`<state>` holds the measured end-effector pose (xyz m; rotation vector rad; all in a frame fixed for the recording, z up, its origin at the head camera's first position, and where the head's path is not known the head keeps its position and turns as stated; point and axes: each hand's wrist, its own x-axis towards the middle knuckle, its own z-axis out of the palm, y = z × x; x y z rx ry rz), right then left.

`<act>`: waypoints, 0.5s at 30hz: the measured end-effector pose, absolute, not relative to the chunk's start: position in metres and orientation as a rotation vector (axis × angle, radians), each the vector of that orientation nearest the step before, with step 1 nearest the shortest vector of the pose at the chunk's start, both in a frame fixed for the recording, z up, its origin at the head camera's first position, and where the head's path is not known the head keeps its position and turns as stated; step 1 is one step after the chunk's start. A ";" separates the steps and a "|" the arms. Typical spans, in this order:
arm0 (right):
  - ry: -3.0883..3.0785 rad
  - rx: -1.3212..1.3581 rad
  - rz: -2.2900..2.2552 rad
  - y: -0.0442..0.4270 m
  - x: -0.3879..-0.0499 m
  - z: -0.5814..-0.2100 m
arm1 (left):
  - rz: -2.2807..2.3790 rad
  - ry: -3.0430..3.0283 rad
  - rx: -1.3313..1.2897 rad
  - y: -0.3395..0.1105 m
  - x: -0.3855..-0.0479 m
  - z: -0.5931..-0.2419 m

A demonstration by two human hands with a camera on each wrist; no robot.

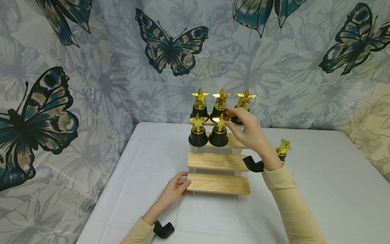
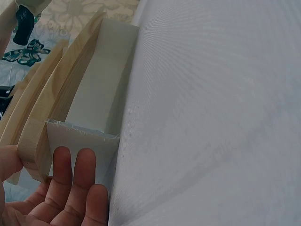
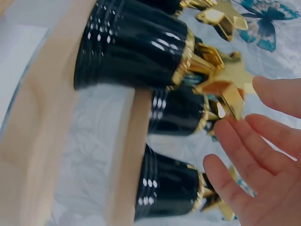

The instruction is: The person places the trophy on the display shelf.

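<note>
A stepped wooden display stand (image 1: pixel 218 183) stands on the white table. On its top step are three gold star trophies with black bases, including a left one (image 1: pixel 199 103). The step below bears two more, a left trophy (image 1: pixel 198 131) and a right trophy (image 1: pixel 218 132). My right hand (image 1: pixel 248 128) is at the star of that right trophy (image 3: pixel 131 47); in the right wrist view its thumb and fingers are spread apart beside the gold star. My left hand (image 1: pixel 176 186) grips the left end of the lowest step, thumb against the wood (image 2: pixel 35 141) and fingers by the white support.
Another star trophy (image 1: pixel 283 149) stands on the table to the right, partly hidden by the right forearm. A bare wooden step (image 1: pixel 217 161) lies above the lowest one. Butterfly-patterned cloth (image 1: pixel 170 51) hangs behind the white table (image 1: pixel 329 189).
</note>
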<state>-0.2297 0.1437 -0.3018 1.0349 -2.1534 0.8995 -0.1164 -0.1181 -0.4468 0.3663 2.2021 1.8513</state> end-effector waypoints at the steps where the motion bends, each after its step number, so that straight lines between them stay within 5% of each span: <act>1: -2.146 1.028 0.898 0.146 -0.229 -0.301 | 1.851 2.202 0.368 -0.118 -0.116 -0.447; 15: -2.069 0.866 0.864 0.186 -0.215 -0.298 | 1.843 2.204 0.364 -0.117 -0.117 -0.446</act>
